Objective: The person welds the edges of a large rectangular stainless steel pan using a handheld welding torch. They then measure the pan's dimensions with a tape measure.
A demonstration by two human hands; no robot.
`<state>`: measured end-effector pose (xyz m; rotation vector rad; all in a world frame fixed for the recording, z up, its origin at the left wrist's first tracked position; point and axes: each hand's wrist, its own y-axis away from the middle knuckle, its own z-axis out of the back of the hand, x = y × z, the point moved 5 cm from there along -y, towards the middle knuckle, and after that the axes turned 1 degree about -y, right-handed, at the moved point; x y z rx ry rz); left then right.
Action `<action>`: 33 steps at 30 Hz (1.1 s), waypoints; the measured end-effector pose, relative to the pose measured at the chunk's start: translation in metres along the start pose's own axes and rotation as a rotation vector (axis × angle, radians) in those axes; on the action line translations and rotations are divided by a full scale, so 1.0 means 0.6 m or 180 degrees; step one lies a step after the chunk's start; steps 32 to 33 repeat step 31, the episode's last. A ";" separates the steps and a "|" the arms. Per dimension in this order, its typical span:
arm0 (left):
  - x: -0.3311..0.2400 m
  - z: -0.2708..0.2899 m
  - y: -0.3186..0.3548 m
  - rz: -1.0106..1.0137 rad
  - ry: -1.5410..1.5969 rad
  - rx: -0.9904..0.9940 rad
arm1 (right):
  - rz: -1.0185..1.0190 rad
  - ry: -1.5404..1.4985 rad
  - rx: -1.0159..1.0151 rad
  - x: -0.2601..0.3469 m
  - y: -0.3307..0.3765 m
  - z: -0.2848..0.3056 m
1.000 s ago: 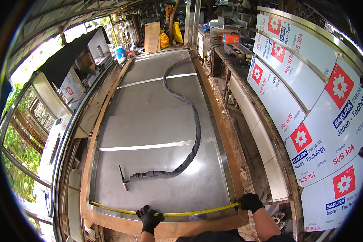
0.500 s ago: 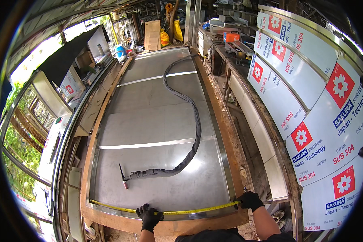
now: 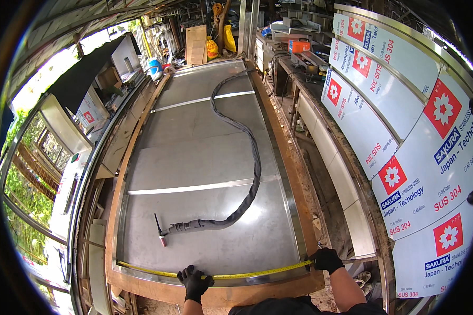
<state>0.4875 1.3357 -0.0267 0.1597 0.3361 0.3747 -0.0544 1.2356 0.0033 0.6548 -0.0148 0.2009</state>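
Note:
A yellow tape measure is stretched across the near end of a long stainless steel sheet. My left hand, in a black glove, presses the tape down near its middle. My right hand, also gloved, holds the tape's end at the sheet's right edge. The tape's far end reaches the left edge of the sheet. A welding torch lies on the sheet just beyond my left hand, with its thick black hose snaking away up the sheet.
The sheet rests on a rusty brown frame. Film-covered steel panels with red flower marks stand along the right. A steel cabinet and boxes line the left side. Cardboard and yellow bags sit at the far end.

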 end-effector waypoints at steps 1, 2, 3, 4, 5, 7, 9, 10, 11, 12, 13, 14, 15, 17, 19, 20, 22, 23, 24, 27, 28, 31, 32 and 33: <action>0.001 -0.001 0.000 0.0013 0.0003 0.0001 | 0.0012 -0.0004 -0.0025 0.000 -0.001 -0.002; 0.003 -0.002 0.000 0.0025 0.0005 0.0002 | 0.0023 -0.0008 -0.0050 0.000 -0.001 -0.003; 0.003 -0.003 -0.001 0.0029 0.0009 0.0000 | 0.0029 -0.0015 -0.0081 0.000 0.000 -0.002; 0.003 -0.002 -0.001 0.0025 0.0030 0.0006 | 0.0017 -0.0008 -0.0075 0.000 0.001 -0.001; 0.001 -0.001 -0.002 0.0021 0.0050 0.0012 | 0.0003 -0.0002 -0.0069 0.001 0.002 0.000; 0.002 -0.001 -0.001 0.0029 0.0057 0.0022 | 0.0003 -0.0028 -0.0044 0.003 0.004 0.004; 0.004 -0.003 -0.001 0.0036 0.0032 0.0015 | 0.0018 -0.0098 -0.0028 0.005 0.006 0.009; 0.005 -0.004 -0.001 0.0009 0.0014 -0.0032 | 0.0027 -0.0056 -0.0028 0.007 0.007 0.011; 0.009 -0.007 0.001 -0.0017 -0.0003 -0.0080 | 0.0037 -0.0014 -0.0028 0.009 0.007 0.013; 0.010 -0.009 0.001 -0.0046 -0.0018 -0.0125 | 0.0042 0.0029 -0.0029 0.010 0.008 0.014; 0.012 -0.011 0.000 -0.0059 -0.0011 -0.0129 | 0.0046 0.0014 -0.0025 0.010 0.007 0.014; 0.014 -0.012 0.000 -0.0070 -0.0006 -0.0134 | 0.0051 -0.0002 -0.0022 0.009 0.006 0.013; 0.009 -0.008 0.000 -0.0085 0.0005 -0.0132 | 0.0048 -0.0015 -0.0015 0.007 0.007 0.011; -0.001 0.000 0.001 -0.0051 0.0020 -0.0067 | 0.0019 -0.0009 0.0005 0.006 0.007 0.010; -0.007 0.008 0.002 -0.0025 0.0010 -0.0034 | 0.0026 -0.0004 -0.0002 0.007 0.008 0.012; -0.007 0.009 0.003 -0.0025 -0.0004 -0.0030 | 0.0038 -0.0002 -0.0020 0.008 0.010 0.013; -0.009 0.012 0.003 -0.0012 -0.0004 -0.0019 | 0.0053 0.0010 -0.0059 0.008 0.010 0.013; -0.011 0.014 0.003 0.0002 0.0010 -0.0010 | 0.0055 0.0020 -0.0078 0.007 0.009 0.011; -0.011 0.015 0.004 0.0017 0.0021 -0.0003 | 0.0062 0.0028 -0.0098 0.007 0.008 0.010; -0.007 0.012 0.004 -0.0012 0.0079 -0.0022 | 0.0021 0.0015 -0.0042 0.007 0.006 0.008; -0.007 0.012 0.004 -0.0003 0.0058 -0.0033 | 0.0018 -0.0005 -0.0024 0.006 0.006 0.009; -0.003 0.005 0.002 0.0036 -0.0022 -0.0056 | 0.0001 -0.0003 -0.0160 0.008 0.006 0.012; -0.003 0.005 0.002 0.0036 -0.0022 -0.0056 | 0.0001 -0.0003 -0.0160 0.008 0.006 0.012; -0.003 0.005 0.002 0.0036 -0.0022 -0.0056 | 0.0001 -0.0003 -0.0160 0.008 0.006 0.012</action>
